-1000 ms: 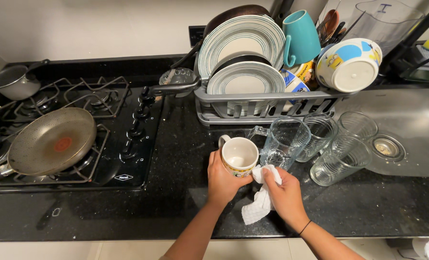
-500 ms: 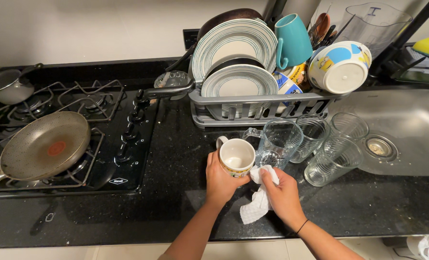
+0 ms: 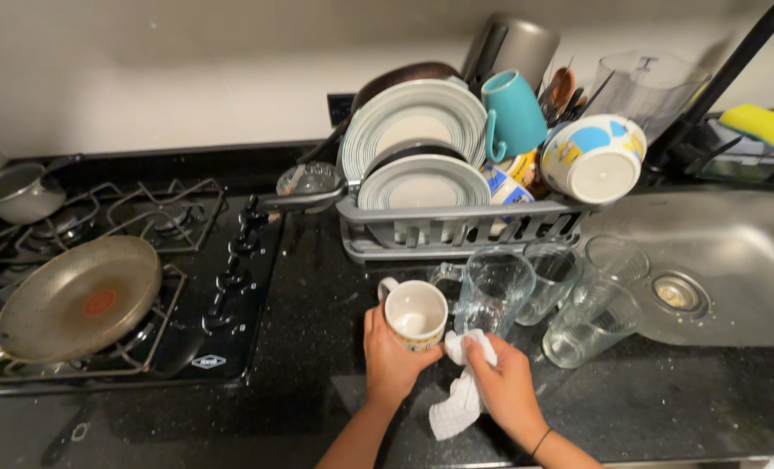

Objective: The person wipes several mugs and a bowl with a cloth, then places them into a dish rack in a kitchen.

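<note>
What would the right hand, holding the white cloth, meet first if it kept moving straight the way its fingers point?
The right hand, gripping the white cloth, points up and slightly left, toward the clear glass mug standing just beyond it. That would likely come first, though depth is hard to judge from above.

Both my forearms come up from the bottom edge, converging. Left hand (image 3: 393, 354) wrapped around the mug (image 3: 414, 314), fingers curled on its side. Right hand (image 3: 506, 385) just right of the mug, fist closed on the white cloth (image 3: 458, 402), wrist bent inward.
</note>
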